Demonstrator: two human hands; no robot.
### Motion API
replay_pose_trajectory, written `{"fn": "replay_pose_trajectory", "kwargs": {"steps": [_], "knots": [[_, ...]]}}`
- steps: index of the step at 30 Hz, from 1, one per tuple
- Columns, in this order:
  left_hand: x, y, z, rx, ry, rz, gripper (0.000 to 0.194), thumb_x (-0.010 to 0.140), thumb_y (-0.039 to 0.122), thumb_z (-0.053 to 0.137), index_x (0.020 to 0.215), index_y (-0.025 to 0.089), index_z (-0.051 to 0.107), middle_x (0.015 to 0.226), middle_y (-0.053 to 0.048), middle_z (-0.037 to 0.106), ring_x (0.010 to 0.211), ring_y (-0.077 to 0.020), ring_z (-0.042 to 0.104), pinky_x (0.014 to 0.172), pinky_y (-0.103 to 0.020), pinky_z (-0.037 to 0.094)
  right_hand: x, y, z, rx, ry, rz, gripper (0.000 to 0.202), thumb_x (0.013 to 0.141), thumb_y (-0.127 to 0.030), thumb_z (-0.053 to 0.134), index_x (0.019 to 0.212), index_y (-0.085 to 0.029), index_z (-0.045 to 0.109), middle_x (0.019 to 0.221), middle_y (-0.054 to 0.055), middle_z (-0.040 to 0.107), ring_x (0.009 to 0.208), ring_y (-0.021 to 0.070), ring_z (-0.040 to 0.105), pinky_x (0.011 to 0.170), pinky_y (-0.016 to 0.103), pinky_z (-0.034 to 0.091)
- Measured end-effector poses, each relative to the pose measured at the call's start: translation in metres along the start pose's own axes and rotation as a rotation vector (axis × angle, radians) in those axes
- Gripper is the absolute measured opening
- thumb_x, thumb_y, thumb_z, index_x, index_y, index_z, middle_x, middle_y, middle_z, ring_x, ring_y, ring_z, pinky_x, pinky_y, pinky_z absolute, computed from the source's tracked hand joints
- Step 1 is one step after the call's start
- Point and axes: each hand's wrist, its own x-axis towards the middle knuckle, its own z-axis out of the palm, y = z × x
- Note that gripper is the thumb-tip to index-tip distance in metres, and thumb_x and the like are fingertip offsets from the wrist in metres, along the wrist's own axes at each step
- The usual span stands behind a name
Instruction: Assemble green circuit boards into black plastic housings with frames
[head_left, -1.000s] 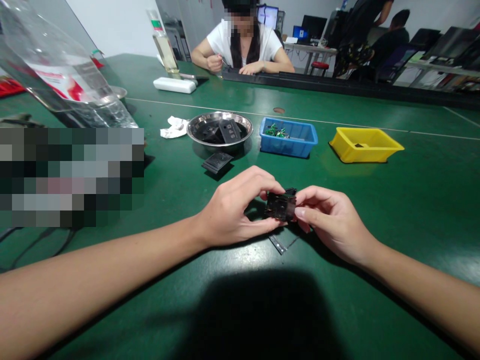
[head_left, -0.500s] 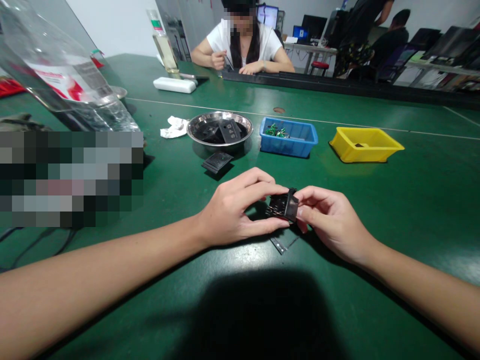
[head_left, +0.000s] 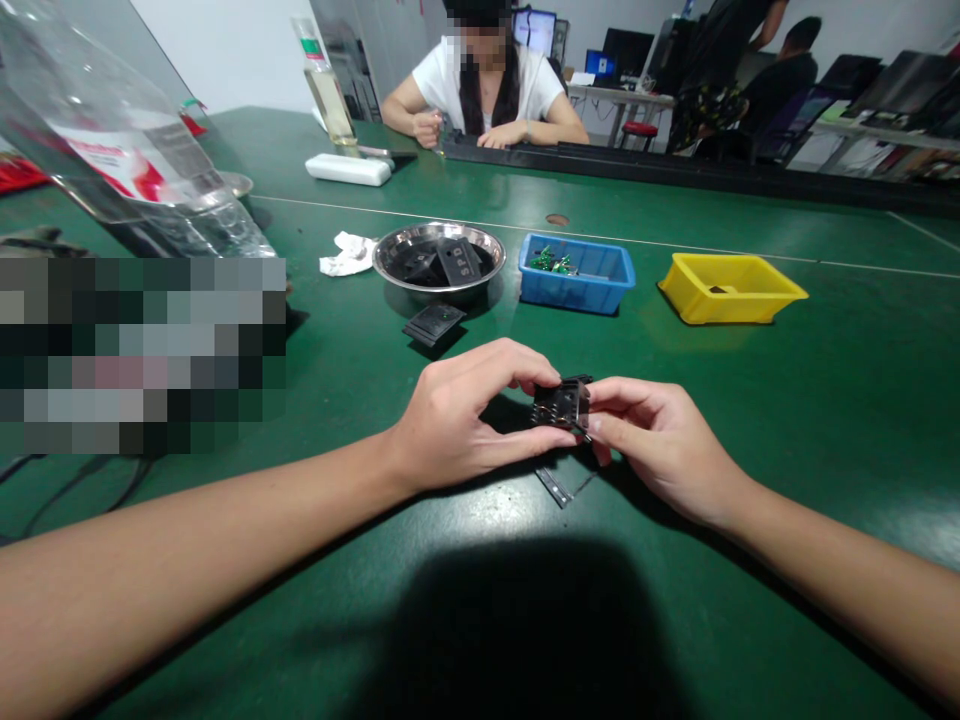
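A small black plastic housing (head_left: 561,404), with a row of metal contacts along its near side, is held between both hands above the green table. My left hand (head_left: 480,415) grips it from the left, fingers on the top edge and thumb along the bottom. On its right end my right hand (head_left: 656,435) pinches it between thumb and fingers. Beneath, on the table, lies a flat dark strip (head_left: 555,487) with small light marks. Beyond my left hand sits a black plastic part (head_left: 433,325), its kind unclear.
A steel bowl (head_left: 390,278) holds black parts. To its right stand a blue bin (head_left: 574,293) with green pieces and a yellow bin (head_left: 739,308). Crumpled tissue (head_left: 347,256) lies left of the bowl. A large plastic bottle (head_left: 150,150) leans at left. Across the table (head_left: 840,400) sits a person.
The black housing has turned between my hands, showing more of its contact side. My left index finger has drawn back to the left along its top. The person opposite has lowered one hand slightly.
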Motion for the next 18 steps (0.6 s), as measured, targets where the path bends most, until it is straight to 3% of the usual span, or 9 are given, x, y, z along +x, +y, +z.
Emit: {"fn": "replay_pose_trajectory", "kwargs": {"steps": [6,18], "knots": [[0.0013,0.0,-0.0007,0.017,0.0,0.04,0.03,0.083,0.032,0.083,0.102,0.015,0.067,0.096,-0.007,0.076,0.09,-0.0163,0.073,0.083,-0.026,0.06,0.0006,-0.0001,-0.0007,0.0,-0.044,-0.005,0.011,0.081,-0.027,0.083,0.082,-0.017,0.078,0.071,0.001,0.072,0.061,0.0101,0.06,0.055,0.02,0.048],[0.0009,0.0016,-0.0009,0.014,0.016,0.095,0.033,0.081,0.031,0.085,0.104,0.014,0.068,0.099,-0.01,0.076,0.092,-0.0164,0.074,0.083,-0.024,0.059,0.0003,-0.0006,-0.0043,-0.061,-0.091,0.003,0.013,0.086,-0.029,0.077,0.088,-0.017,0.08,0.072,0.003,0.073,0.063,0.0115,0.061,0.056,0.021,0.049]]}}
